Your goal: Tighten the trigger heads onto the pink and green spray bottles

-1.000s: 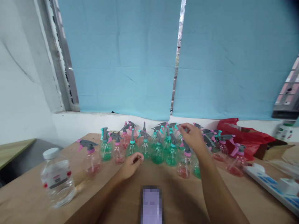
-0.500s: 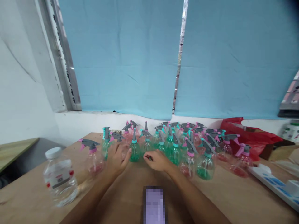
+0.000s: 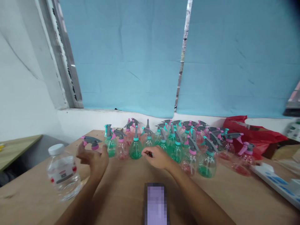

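My left hand (image 3: 95, 157) is curved around a pink spray bottle (image 3: 95, 145) at the left, whose grey and pink trigger head rises above the fingers; its body is mostly hidden. My right hand (image 3: 156, 156) is curled near the middle, with nothing visible in it, just in front of a clear bottle with a teal collar (image 3: 149, 139). Between the hands stand a pink bottle (image 3: 122, 150) and a green bottle (image 3: 136, 148). More green and pink spray bottles are crowded behind and right of my right hand.
A large water bottle (image 3: 63, 175) with a white cap stands at the left. A phone-like object (image 3: 156, 203) lies at the front centre. At the right are a white power strip (image 3: 276, 184) and a red plastic bag (image 3: 255, 134) on the table (image 3: 126, 193).
My left hand has moved left from the small pink bottle, which now stands uncovered, to the leftmost pink spray bottle. My right hand has hardly moved.
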A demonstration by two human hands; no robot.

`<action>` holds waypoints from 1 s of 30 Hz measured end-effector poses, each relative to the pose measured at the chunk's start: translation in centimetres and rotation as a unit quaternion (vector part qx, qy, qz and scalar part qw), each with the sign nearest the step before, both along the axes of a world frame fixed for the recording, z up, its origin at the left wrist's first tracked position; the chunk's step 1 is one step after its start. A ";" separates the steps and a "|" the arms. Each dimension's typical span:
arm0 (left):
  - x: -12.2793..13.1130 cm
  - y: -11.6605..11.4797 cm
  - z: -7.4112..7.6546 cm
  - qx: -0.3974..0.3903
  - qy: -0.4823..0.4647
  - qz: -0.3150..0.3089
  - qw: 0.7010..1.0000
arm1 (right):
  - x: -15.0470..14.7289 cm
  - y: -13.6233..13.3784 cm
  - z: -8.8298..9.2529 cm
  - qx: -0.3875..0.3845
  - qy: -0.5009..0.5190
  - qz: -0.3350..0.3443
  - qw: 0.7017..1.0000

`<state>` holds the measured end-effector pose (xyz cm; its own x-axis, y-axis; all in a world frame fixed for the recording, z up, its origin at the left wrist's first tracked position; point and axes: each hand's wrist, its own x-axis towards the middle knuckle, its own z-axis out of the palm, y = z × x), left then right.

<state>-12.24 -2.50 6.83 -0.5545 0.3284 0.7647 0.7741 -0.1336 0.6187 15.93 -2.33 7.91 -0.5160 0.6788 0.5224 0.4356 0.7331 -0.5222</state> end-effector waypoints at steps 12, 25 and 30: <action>-1.3 1.1 -1.1 -0.079 -0.116 0.047 0.989 | 0.4 0.8 -0.5 -0.032 0.020 0.004 0.999; 1.6 -0.9 -0.2 0.083 0.082 -0.042 0.992 | 0.1 0.5 -0.6 -0.004 -0.007 -0.007 1.000; 4.2 -1.6 -1.0 0.072 0.112 -0.181 0.974 | -0.1 -1.1 0.2 0.008 0.006 0.002 1.000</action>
<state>-8.07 -4.15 5.86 -0.2363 0.3517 0.9058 0.7739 -0.4956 0.3943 15.82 -3.40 8.15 -0.5124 0.6682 0.5394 0.4274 0.7433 -0.5147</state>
